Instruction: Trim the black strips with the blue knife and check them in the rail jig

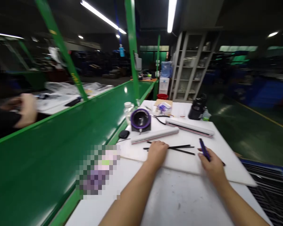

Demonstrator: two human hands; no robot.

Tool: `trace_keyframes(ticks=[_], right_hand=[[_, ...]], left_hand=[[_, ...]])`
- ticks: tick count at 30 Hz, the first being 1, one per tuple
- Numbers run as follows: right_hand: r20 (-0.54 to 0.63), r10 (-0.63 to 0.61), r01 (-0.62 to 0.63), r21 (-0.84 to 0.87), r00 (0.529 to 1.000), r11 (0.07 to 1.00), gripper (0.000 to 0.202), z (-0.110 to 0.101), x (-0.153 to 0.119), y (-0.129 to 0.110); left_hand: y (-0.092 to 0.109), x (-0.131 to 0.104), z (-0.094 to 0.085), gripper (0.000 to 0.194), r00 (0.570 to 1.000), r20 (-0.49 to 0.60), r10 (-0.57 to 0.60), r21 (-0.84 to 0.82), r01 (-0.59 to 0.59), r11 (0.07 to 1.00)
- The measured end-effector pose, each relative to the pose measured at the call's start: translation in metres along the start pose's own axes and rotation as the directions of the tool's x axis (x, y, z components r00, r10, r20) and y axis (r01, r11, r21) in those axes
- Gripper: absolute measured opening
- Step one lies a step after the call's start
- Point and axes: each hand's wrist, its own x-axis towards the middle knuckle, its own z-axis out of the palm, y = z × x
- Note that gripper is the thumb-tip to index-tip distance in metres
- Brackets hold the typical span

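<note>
My left hand (157,153) rests on the white foam sheet with its fingers bent over thin black strips (182,151); whether it grips them is hidden. Strip ends stick out on both sides of it. In my right hand (212,163) is a dark purple pen-like tool (204,150), pointing up and away, near the right ends of the strips. Behind my left hand lies a long white bar (155,135), and a second white bar with a dark stripe (190,128) lies farther back to the right.
A purple-rimmed round device (141,120) stands at the back left, beside a clear jar (128,110). A black object (197,108) sits at the back right. A green partition (85,135) runs along the left; beyond it are a person's hands.
</note>
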Motion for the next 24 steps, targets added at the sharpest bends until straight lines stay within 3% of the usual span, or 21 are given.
trace_keyframes(ticks=[7, 14, 24], right_hand=[[-0.026, -0.042, 0.043, 0.038, 0.999, 0.998, 0.048, -0.009, 0.009, -0.002], [-0.012, -0.047, 0.048, 0.112, 0.999, 0.993, 0.047, -0.011, 0.011, -0.005], [-0.019, -0.065, 0.067, 0.109, 0.998, 0.992, 0.046, -0.011, 0.011, -0.005]], left_hand=[[-0.007, 0.008, -0.003, 0.029, 0.998, -0.053, 0.014, -0.022, -0.016, 1.0], [0.0, 0.003, -0.009, 0.02, 0.999, -0.042, 0.002, -0.028, -0.004, 1.0], [0.013, -0.002, -0.016, 0.014, 0.995, 0.0, 0.101, -0.087, -0.101, 0.991]])
